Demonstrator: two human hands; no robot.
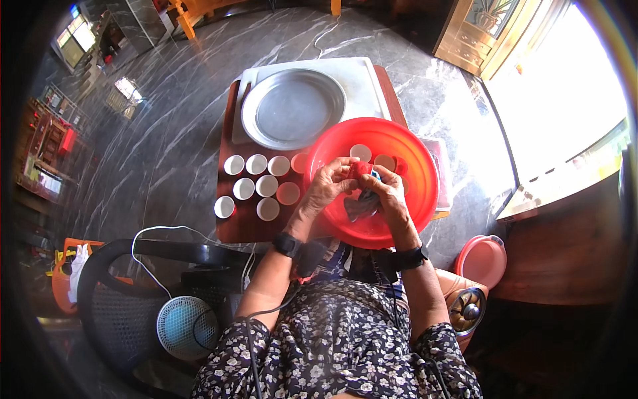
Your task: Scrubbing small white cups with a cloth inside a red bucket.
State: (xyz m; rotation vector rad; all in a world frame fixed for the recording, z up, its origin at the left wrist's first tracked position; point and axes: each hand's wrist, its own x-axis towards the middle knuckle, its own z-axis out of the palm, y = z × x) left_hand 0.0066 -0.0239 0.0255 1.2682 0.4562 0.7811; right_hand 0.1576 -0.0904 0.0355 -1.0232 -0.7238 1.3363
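Over a red plastic basin (371, 132), my left hand (335, 180) pinches a small red cup (360, 169) from the left. My right hand (388, 188) meets it from the right and holds a dark, wet-looking cloth (361, 205) that hangs below the cup. Several small cups, among them a white-lined one (360, 152), lie in the basin beyond my fingers. Left of the basin, several small cups (267, 185) with white or reddish insides stand on the dark red table (244, 227). The exact shape of the held cup is partly hidden by my fingers.
A round metal pan (294, 108) sits on a white board (366, 82) at the table's far side. Right of the basin is a clear plastic container (441, 172). A pink basin (481, 262) is low at the right. A black chair (117, 299) and white cable (149, 228) are at the left.
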